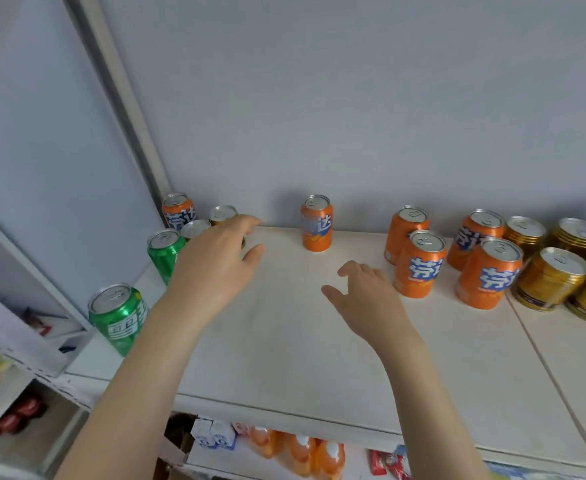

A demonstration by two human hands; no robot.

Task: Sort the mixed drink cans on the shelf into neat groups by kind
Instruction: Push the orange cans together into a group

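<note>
On the white shelf (pixel 284 341) one orange can (pixel 316 223) stands alone at the back middle. Several orange cans (pixel 419 265) cluster to the right, with gold cans (pixel 551 278) beyond them. At the left stand two green cans (pixel 120 317), an orange can (pixel 177 211) in the back corner, and two more cans partly hidden behind my left hand (pixel 220 258). That hand is open, fingers spread over the left cluster, holding nothing. My right hand (pixel 367 296) hovers open above the shelf, just left of the orange group.
A pale wall backs the shelf and a grey upright post runs along its left side. Below the front edge sit orange bottles (pixel 302 452), small cartons and red packets. A lower shelf at the left holds red cans (pixel 17 414).
</note>
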